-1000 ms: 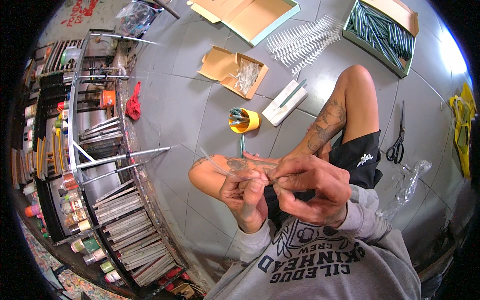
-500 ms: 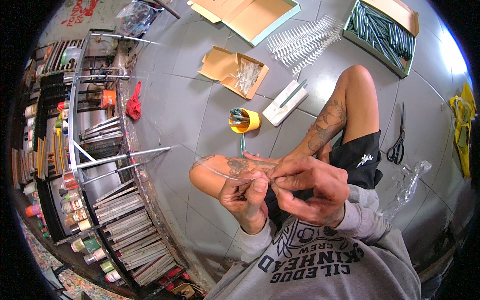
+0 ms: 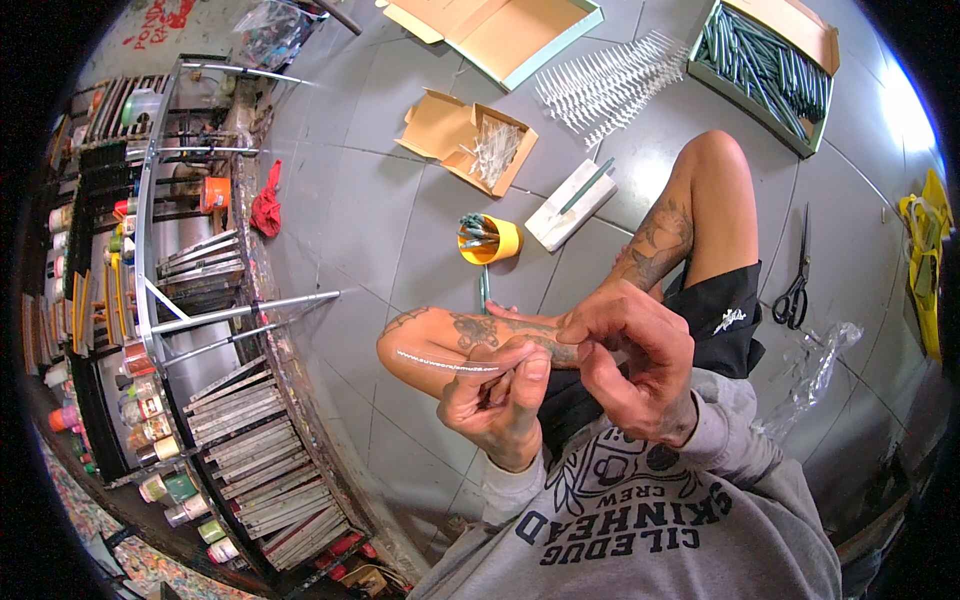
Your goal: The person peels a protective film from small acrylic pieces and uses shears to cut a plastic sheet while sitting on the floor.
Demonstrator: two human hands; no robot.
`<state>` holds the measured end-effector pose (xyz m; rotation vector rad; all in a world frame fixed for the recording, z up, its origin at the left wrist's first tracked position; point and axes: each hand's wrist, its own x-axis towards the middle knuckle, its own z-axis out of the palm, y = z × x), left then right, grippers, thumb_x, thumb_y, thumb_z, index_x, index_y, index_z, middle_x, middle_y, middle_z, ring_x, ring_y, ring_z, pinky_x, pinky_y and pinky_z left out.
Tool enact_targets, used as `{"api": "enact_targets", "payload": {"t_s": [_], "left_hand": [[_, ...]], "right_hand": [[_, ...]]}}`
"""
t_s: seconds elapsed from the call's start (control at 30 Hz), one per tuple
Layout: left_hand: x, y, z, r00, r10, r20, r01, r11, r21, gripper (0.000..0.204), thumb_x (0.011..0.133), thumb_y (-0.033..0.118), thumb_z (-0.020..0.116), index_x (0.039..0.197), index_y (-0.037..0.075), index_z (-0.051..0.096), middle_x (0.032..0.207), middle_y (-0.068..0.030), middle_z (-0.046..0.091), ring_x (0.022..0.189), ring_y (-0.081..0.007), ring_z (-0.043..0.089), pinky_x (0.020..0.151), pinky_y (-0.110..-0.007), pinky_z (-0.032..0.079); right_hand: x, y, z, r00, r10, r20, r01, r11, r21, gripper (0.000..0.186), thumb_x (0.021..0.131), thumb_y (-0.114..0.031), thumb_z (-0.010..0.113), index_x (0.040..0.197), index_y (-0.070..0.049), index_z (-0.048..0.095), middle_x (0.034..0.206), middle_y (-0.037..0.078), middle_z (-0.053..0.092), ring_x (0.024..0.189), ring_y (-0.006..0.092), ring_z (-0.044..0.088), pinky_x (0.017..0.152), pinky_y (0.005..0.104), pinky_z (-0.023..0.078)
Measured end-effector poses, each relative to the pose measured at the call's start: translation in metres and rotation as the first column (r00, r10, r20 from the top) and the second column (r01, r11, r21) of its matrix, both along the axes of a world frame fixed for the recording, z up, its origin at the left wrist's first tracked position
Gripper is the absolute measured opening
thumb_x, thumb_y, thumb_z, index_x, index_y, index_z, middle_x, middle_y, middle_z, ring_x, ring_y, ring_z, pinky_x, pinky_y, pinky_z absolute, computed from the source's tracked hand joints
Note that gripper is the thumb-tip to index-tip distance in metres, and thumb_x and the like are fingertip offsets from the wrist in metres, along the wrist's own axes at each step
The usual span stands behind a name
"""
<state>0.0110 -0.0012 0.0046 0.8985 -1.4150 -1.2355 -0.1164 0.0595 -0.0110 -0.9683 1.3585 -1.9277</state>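
My left hand (image 3: 495,415) pinches a thin clear strip (image 3: 420,359) with white printing; it slants out leftward over my bent leg. Just right of it is my right hand (image 3: 635,370), fingers curled; whether anything is between its fingertips is too small to tell. Beyond both hands stands a yellow cup (image 3: 505,242) of green sticks, with a green stick lying beside it. A pale block (image 3: 550,225) to its right carries another green stick (image 3: 585,188). An open cardboard box (image 3: 430,130) holding clear small pieces lies farther forward.
A metal rack (image 3: 150,250) with pots and frames fills the left. Ahead lie an open box (image 3: 520,40), white branched pieces (image 3: 610,85) and a box of green sticks (image 3: 755,70). Black scissors (image 3: 792,295), crumpled plastic (image 3: 820,370) and yellow material (image 3: 925,255) are at right.
My right hand has shifted slightly up and away from my left fingertips. The clear strip now sits lower and flatter in my left hand, its white printing facing up.
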Motion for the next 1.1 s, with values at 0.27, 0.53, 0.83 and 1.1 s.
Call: {"api": "enact_targets", "payload": {"t_s": [0.27, 0.53, 0.83, 1.1], "left_hand": [[0.002, 0.001, 0.001, 1.0, -0.019, 0.009, 0.019, 1.0, -0.005, 0.014, 0.077, -0.001, 0.075, 0.09, -0.005, 0.072, 0.084, -0.0107, 0.07, 0.088, -0.0205, 0.067, 0.103, -0.051, 0.045], [0.006, -0.003, 0.0, 0.995, -0.088, 0.054, 0.088, 0.996, -0.005, 0.015, 0.078, -0.001, 0.076, 0.093, -0.004, 0.072, 0.082, -0.0106, 0.069, 0.087, -0.0199, 0.067, 0.103, -0.048, 0.045], [0.006, -0.001, 0.004, 0.992, -0.091, 0.085, 0.092, 0.996, -0.001, 0.015, 0.078, -0.001, 0.077, 0.092, -0.003, 0.073, 0.08, -0.0087, 0.068, 0.085, -0.0191, 0.066, 0.103, -0.049, 0.045], [0.006, 0.001, 0.005, 0.989, -0.076, 0.131, 0.079, 0.997, -0.017, 0.015, 0.077, 0.0, 0.077, 0.091, -0.002, 0.074, 0.082, -0.0085, 0.069, 0.088, -0.02, 0.066, 0.103, -0.05, 0.046]], "right_hand": [[-0.006, -0.001, 0.011, 0.994, 0.052, -0.095, -0.054, 0.998, -0.012, 0.015, 0.074, 0.002, 0.07, 0.088, 0.003, 0.065, 0.086, 0.014, 0.064, 0.076, 0.0206, 0.066, 0.088, 0.038, 0.057], [-0.011, 0.001, 0.007, 0.992, 0.112, -0.05, -0.111, 0.993, 0.029, 0.01, 0.076, 0.0, 0.069, 0.085, 0.002, 0.065, 0.083, 0.011, 0.064, 0.07, 0.0166, 0.064, 0.086, 0.0346, 0.056], [-0.009, -0.001, 0.0, 0.984, 0.163, 0.076, -0.161, 0.987, -0.029, 0.007, 0.077, 0.0, 0.066, 0.084, 0.001, 0.065, 0.08, 0.008, 0.064, 0.064, 0.011, 0.059, 0.095, 0.0383, 0.051], [-0.011, 0.002, 0.003, 0.975, 0.191, 0.116, -0.194, 0.981, 0.013, 0.005, 0.079, 0.0, 0.066, 0.084, 0.002, 0.065, 0.08, 0.008, 0.064, 0.068, 0.0131, 0.061, 0.093, 0.0378, 0.053]]}}
